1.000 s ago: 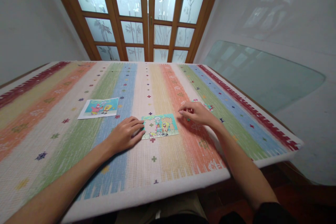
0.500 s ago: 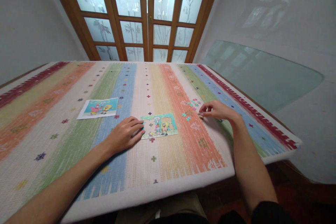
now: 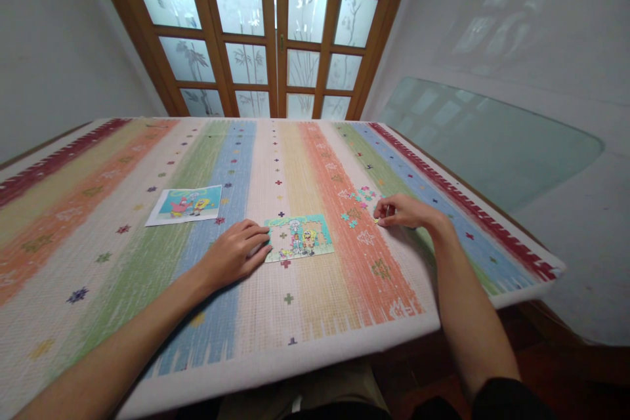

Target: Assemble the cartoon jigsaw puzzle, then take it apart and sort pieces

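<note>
A small cartoon jigsaw puzzle [image 3: 299,237], partly filled, lies on the striped tablecloth [image 3: 315,302] in front of me. My left hand [image 3: 235,253] rests flat beside the puzzle's left edge, fingers stretched out and touching it. My right hand [image 3: 402,210] is to the right of the puzzle, its fingertips pinched together on a small puzzle piece at the edge of a scatter of loose pieces [image 3: 358,200]. A printed reference picture [image 3: 186,203] of the same cartoon lies further left.
The table's near edge [image 3: 295,367] runs below my arms and its right edge [image 3: 492,223] lies just beyond my right hand. A wooden glazed door [image 3: 275,33] stands behind the table. A glass pane [image 3: 492,138] leans at the right wall.
My right hand moved from beside the puzzle out to the right, uncovering the loose pieces, then closed its fingertips on a piece. My left hand stayed still.
</note>
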`<state>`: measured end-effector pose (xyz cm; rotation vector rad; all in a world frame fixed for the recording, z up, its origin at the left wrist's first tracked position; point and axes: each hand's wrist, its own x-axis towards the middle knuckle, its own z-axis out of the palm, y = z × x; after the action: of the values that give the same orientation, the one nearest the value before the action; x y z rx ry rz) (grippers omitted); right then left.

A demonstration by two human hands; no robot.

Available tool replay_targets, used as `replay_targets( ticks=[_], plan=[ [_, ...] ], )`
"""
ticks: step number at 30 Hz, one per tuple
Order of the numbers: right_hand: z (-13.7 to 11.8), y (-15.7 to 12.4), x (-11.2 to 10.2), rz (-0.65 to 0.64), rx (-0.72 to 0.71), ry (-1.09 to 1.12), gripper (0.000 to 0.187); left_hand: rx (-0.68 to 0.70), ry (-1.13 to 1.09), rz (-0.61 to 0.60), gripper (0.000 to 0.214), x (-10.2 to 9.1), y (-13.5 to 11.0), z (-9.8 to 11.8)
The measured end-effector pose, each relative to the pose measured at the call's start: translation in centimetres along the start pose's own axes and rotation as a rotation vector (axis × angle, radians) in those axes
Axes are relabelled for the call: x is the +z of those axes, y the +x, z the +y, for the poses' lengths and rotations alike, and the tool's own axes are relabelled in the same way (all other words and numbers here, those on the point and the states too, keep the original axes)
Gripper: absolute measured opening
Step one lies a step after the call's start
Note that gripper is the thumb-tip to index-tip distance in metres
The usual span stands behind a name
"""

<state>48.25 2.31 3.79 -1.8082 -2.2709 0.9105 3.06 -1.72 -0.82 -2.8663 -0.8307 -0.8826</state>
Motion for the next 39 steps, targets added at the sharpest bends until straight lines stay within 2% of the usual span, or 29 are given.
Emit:
replay_targets(
  ticks=[7, 14, 23, 29, 35, 39],
  plan=[
    [-0.8, -0.1, 0.3, -0.005, -0.076, 0.115, 0.035, -0.011, -0.013, 0.000, 0.018, 0.1, -0.1, 0.0],
    [-4.4, 0.8, 2.1, 0.010, -0.278, 0.275, 0.030, -0.009, -0.020, 0.012, 0.018, 0.0, 0.0, 0.1],
    [-8.6, 1.6, 5.6, -0.012, -0.265, 0.484, 0.036, -0.010, -0.025, 0.001, 0.018, -0.1, 0.1, 0.2],
    [-9.0, 2.4, 7.0, 0.028, -0.296, 0.470, 0.030, -0.011, -0.030, 0.001, 0.018, -0.2, 0.1, 0.2],
    [-9.6, 2.5, 7.7, 0.004, -0.292, 0.498, 0.027, -0.008, -0.019, -0.011, 0.018, 0.0, 0.0, 0.1],
    [-10.3, 2.2, 7.7, -0.009, -0.261, 0.510, 0.031, -0.003, -0.016, -0.006, 0.018, 0.0, 0.1, 0.1]
  ],
)
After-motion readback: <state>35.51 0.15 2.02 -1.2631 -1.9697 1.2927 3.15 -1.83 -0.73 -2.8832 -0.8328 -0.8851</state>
